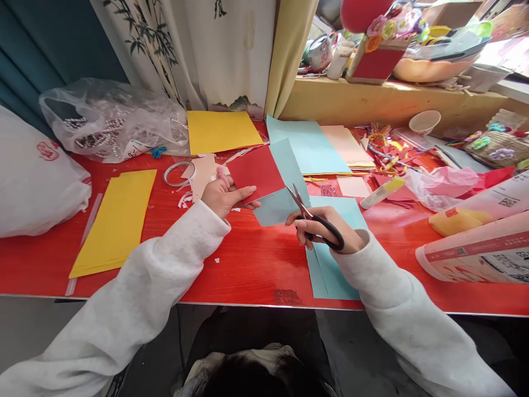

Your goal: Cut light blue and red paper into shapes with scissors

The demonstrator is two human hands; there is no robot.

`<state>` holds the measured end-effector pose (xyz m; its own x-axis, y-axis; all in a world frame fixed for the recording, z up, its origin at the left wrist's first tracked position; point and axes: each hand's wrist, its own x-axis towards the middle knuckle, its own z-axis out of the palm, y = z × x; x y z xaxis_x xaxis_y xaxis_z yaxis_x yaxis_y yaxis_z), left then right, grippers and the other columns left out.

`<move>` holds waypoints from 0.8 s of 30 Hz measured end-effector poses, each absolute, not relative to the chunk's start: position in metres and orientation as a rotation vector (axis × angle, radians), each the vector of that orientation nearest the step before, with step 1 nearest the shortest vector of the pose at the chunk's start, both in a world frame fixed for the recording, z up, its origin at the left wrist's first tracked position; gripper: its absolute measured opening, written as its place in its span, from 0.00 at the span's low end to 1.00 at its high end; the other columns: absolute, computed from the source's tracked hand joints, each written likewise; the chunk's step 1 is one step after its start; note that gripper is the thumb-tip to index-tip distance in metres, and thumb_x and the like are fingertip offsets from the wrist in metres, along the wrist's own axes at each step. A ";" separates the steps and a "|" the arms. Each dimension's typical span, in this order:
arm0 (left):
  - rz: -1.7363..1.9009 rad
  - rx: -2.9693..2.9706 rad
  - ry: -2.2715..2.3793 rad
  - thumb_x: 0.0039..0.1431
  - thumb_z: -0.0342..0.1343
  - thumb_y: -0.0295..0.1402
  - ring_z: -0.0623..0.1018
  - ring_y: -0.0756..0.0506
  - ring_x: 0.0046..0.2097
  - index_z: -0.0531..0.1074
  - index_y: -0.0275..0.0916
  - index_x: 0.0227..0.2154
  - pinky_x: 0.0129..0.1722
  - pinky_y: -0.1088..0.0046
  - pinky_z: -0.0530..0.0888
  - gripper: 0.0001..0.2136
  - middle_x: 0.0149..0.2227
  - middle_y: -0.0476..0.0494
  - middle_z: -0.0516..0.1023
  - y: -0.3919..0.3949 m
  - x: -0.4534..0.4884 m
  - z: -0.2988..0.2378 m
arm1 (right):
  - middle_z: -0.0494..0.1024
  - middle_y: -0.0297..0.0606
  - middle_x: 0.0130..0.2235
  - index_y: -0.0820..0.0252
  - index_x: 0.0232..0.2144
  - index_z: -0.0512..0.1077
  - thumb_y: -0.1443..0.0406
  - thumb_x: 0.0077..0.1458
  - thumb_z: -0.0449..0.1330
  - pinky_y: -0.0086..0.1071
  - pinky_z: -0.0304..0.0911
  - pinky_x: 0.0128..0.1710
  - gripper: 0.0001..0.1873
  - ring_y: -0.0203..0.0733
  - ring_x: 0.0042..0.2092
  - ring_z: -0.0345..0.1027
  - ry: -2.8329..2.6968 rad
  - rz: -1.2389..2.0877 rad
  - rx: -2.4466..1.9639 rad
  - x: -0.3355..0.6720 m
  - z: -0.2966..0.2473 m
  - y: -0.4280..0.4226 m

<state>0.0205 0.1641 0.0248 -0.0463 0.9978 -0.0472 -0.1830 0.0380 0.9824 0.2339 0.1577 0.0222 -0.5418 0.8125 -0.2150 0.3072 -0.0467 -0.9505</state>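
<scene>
**Item: two-sheet paper hold w/ scissors, red work table**

1. Left hand (225,196) – clamped on the near-left edge of a red sheet (256,171), fingers laid flat across its corner. A pale blue sheet (289,165) lies behind the red one and sticks out to the right; cannot tell if the hand grips both or the blue is just caught under the red. The grip sits well away from the blades, prob. to keep the fingers clear and the paper taut.
2. Right hand (326,226) – closed through the black loops of the scissors (314,220). Blades parted, tips angled up-left, at the lower right edge of the pale blue sheet. Wrist is low over the table, prob. for steadiness.
3. Hands – apart, one on each side of the held paper, which is tilted up off the table (248,264), seemingly so the lower blade can pass beneath.
4. Under the right wrist – blue sheet, flat (330,270), overhanging the table's near edge.
5. Left side – yellow stack (118,220); tape roll (178,172) just beyond the left hand.
6. Back – yellow sheet (221,131), clear bag of beads (107,118).
7. Right – glue stick (382,192), near the scissors hand; paper cup (426,121) well apart.
</scene>
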 end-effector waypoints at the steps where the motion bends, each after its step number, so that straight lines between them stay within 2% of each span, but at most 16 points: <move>1: 1.289 1.016 1.127 0.39 0.64 0.29 0.76 0.49 0.23 0.71 0.31 0.29 0.30 0.69 0.78 0.13 0.26 0.47 0.77 0.164 0.020 0.025 | 0.67 0.33 0.18 0.63 0.24 0.68 0.50 0.45 0.59 0.28 0.51 0.19 0.20 0.31 0.18 0.58 -1.834 1.599 -1.217 0.233 0.023 0.158; 8: 1.305 0.995 1.139 0.40 0.63 0.28 0.76 0.50 0.23 0.71 0.30 0.28 0.28 0.71 0.77 0.10 0.22 0.48 0.76 0.165 0.019 0.022 | 0.67 0.33 0.18 0.62 0.21 0.67 0.49 0.45 0.59 0.28 0.50 0.18 0.21 0.30 0.17 0.56 -1.848 1.591 -1.269 0.234 0.019 0.160; 24: 1.294 1.019 1.138 0.38 0.64 0.30 0.76 0.49 0.22 0.71 0.31 0.26 0.26 0.72 0.77 0.11 0.21 0.49 0.75 0.162 0.027 0.020 | 0.69 0.33 0.19 0.63 0.29 0.70 0.48 0.45 0.58 0.27 0.45 0.17 0.23 0.31 0.18 0.58 -1.758 1.638 -1.232 0.230 0.012 0.161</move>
<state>0.0265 0.1622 0.0201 -0.0508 0.9974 -0.0504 -0.1769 0.0406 0.9834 0.2299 0.1607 0.0122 -0.5076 0.8248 -0.2491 0.3069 -0.0970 -0.9468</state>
